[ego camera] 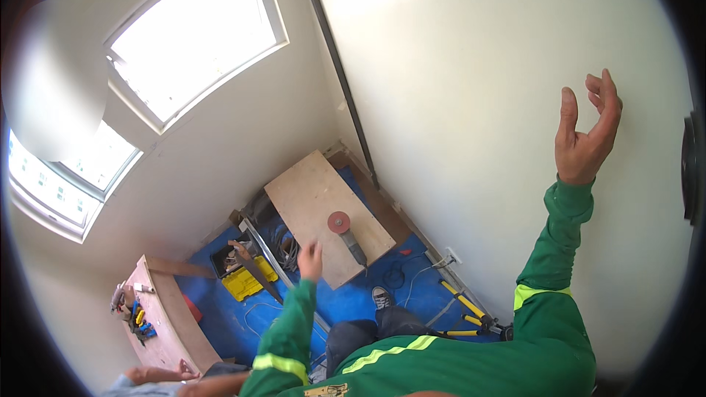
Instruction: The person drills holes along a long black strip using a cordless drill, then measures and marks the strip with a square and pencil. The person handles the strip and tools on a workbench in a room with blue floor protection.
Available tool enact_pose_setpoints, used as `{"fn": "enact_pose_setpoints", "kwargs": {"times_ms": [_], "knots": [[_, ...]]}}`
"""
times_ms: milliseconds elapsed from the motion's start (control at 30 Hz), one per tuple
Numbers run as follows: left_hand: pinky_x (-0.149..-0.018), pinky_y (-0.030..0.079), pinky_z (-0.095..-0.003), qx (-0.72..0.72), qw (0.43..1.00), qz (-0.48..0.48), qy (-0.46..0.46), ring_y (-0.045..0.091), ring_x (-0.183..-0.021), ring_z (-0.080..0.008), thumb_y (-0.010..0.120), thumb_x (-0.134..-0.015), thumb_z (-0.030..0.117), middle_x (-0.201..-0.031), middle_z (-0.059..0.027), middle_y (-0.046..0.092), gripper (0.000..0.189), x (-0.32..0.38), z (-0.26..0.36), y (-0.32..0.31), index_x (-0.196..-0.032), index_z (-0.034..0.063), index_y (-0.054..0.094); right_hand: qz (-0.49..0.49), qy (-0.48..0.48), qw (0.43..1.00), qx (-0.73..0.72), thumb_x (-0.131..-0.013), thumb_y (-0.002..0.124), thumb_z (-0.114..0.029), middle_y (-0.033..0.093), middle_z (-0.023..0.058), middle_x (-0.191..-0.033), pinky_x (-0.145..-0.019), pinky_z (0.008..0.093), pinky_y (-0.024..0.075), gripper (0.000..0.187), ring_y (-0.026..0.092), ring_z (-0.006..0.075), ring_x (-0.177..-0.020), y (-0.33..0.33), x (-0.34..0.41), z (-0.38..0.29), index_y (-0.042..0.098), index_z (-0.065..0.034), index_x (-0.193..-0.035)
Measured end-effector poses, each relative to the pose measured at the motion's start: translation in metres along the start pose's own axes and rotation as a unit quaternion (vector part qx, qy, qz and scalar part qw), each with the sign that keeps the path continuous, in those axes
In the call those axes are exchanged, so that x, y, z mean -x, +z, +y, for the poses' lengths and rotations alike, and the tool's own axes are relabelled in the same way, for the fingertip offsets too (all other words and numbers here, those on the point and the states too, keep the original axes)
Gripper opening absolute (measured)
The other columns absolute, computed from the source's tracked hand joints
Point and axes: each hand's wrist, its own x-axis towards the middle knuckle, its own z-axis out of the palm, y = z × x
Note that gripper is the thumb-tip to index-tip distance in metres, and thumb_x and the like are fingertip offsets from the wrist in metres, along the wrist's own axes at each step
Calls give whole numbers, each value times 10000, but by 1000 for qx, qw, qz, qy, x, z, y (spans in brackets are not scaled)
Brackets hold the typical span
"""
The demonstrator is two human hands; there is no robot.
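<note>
My right hand is raised in front of the cream wall, its thumb and bent fingers apart and nothing in them. Whether it touches the wall, I cannot tell. Lower down, my left hand is blurred, and its finger positions are unclear; I see no object in it. It appears over the left edge of a plywood-topped surface. An angle grinder with a red disc lies on that board, just right of my left hand in the picture.
An open toolbox with a yellow lid sits on the blue floor covering, a handsaw across it. A yellow-legged tripod lies near a wall socket. Another person's hand is beside a wooden bench bearing tools.
</note>
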Motion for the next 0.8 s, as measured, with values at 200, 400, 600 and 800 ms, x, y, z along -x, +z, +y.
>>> {"fn": "enact_pose_setpoints", "kwargs": {"times_ms": [200,400,600,800], "knots": [[-858,589,-395,140,976,96,135,736,-917,-233,822,-997,232,-1010,-138,784,286,-304,236,59,-1109,-15,729,-65,-69,976,198,-989,861,-227,722,89,-1225,-976,441,531,633,692,266,-1088,34,14,45,586,-65,-1536],[-996,568,-395,155,976,125,89,714,-1111,-234,845,-997,402,-1192,-106,772,518,-504,354,95,-1327,27,706,-72,-59,957,274,-925,911,-344,704,25,-1194,-979,442,461,755,659,229,-1035,42,30,52,580,-76,-1548],[-1138,533,-469,241,956,142,86,658,-1348,-355,796,-978,651,-1490,-201,670,916,-626,362,140,-1599,31,535,-109,-56,924,363,-836,943,-435,643,31,-1129,-1021,482,402,944,584,263,-1078,46,30,50,532,-44,-1590],[-1126,531,-452,325,937,88,87,656,-1341,-319,894,-943,536,-1442,-204,693,878,-679,350,160,-1570,17,565,-124,-76,909,390,-823,930,-427,582,63,-1129,-1052,475,366,1026,518,257,-1093,45,31,48,466,27,-1617]]}}
